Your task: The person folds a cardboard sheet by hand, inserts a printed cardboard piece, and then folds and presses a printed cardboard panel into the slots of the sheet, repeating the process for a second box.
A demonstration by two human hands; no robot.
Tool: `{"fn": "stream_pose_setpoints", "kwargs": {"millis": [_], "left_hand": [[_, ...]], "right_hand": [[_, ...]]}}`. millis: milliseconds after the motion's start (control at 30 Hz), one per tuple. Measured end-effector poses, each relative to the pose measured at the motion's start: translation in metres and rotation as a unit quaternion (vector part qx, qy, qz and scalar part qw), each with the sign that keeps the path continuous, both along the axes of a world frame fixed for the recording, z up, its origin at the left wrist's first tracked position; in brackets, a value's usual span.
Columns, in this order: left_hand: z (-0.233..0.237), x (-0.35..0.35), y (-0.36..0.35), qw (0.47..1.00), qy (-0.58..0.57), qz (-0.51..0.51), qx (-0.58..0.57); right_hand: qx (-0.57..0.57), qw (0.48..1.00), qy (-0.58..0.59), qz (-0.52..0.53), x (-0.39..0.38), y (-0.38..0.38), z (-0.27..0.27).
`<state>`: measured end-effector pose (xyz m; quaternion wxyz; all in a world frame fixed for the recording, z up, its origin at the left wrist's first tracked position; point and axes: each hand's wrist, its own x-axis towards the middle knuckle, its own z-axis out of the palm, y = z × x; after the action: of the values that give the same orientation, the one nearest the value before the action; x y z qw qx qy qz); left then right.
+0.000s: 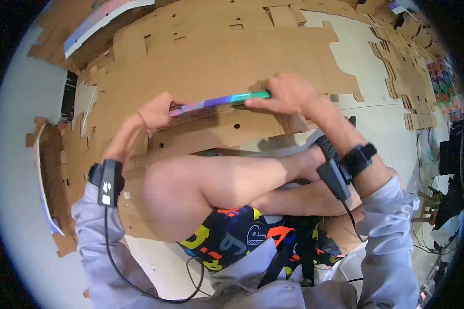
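My left hand (159, 110) grips the left end of a thin, flat piece of printed cardboard (219, 102). It is seen nearly edge-on, with a glossy strip running from pink and purple to blue and green. At its right end my right hand (291, 94) is closed on it, thumb along the near side. The piece is held above a brown die-cut cardboard sheet (206, 64) lying on the floor. Just below the hands shows another brown cardboard piece (201, 136) with round holes. The far face of the printed piece is hidden.
Stacked die-cut cardboard (404, 77) lies at the right. Colourful printed packages (441, 85) stand at the far right. White-and-blue-edged cardboard pieces lie at upper left (100, 26) and left (44, 180). My crossed legs (211, 177) are close below the hands. Cables hang from both wrist devices.
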<state>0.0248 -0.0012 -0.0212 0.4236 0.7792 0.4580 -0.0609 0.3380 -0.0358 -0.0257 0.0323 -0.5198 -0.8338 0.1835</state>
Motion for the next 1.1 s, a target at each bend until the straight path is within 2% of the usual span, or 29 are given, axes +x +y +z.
{"fn": "stream_pose_setpoints", "kwargs": {"millis": [100,233,333,367,433,500,533,567,667,767,833,933,967,1033,1100], "left_hand": [[-0.017,-0.009,0.025,0.999,-0.008,-0.014,-0.035],[-0.019,-0.009,0.035,0.998,-0.020,-0.045,0.050],[-0.030,-0.008,0.050,0.995,-0.013,0.029,0.096],[-0.035,-0.010,0.058,0.992,-0.019,0.045,0.121],[-0.041,-0.014,0.069,0.982,-0.033,0.074,0.172],[-0.052,-0.005,0.073,0.951,0.004,0.106,0.291],[-0.056,0.001,0.075,0.928,0.021,0.121,0.351],[-0.063,0.004,0.080,0.928,0.035,0.134,0.347],[-0.074,0.001,0.087,0.929,0.061,0.162,0.328],[-0.069,0.007,0.082,0.931,0.063,0.142,0.330],[-0.058,0.012,0.072,0.910,0.097,0.142,0.378],[-0.055,0.008,0.064,0.913,0.098,0.117,0.379],[-0.049,0.004,0.067,0.931,0.078,0.085,0.345],[-0.041,-0.006,0.063,0.964,0.040,0.025,0.260],[0.007,0.000,0.042,0.992,0.094,0.036,0.075]], "right_hand": [[-0.061,0.998,-0.010,-0.003,0.001,0.033,0.000],[-0.145,0.988,-0.012,-0.055,-0.005,0.049,0.002],[-0.094,0.994,0.000,-0.052,-0.003,0.074,-0.024],[-0.111,0.993,0.018,-0.036,-0.003,0.082,-0.031],[0.015,0.998,-0.052,0.033,0.001,0.094,-0.043],[0.079,0.995,-0.066,0.000,0.001,0.099,-0.052],[0.078,0.994,-0.043,-0.067,-0.005,0.094,-0.049],[0.077,0.988,-0.020,-0.132,-0.008,0.093,-0.046],[0.088,0.977,0.047,-0.187,-0.007,0.103,-0.068],[0.159,0.969,0.026,-0.189,-0.001,0.099,-0.074],[0.144,0.968,0.011,-0.206,-0.002,0.095,-0.067],[0.100,0.967,0.013,-0.235,-0.007,0.084,-0.055],[0.078,0.968,0.009,-0.239,-0.007,0.079,-0.046],[0.006,0.973,-0.012,-0.231,-0.002,0.073,-0.028],[-0.047,0.979,0.043,-0.195,0.006,0.048,-0.010]]}}
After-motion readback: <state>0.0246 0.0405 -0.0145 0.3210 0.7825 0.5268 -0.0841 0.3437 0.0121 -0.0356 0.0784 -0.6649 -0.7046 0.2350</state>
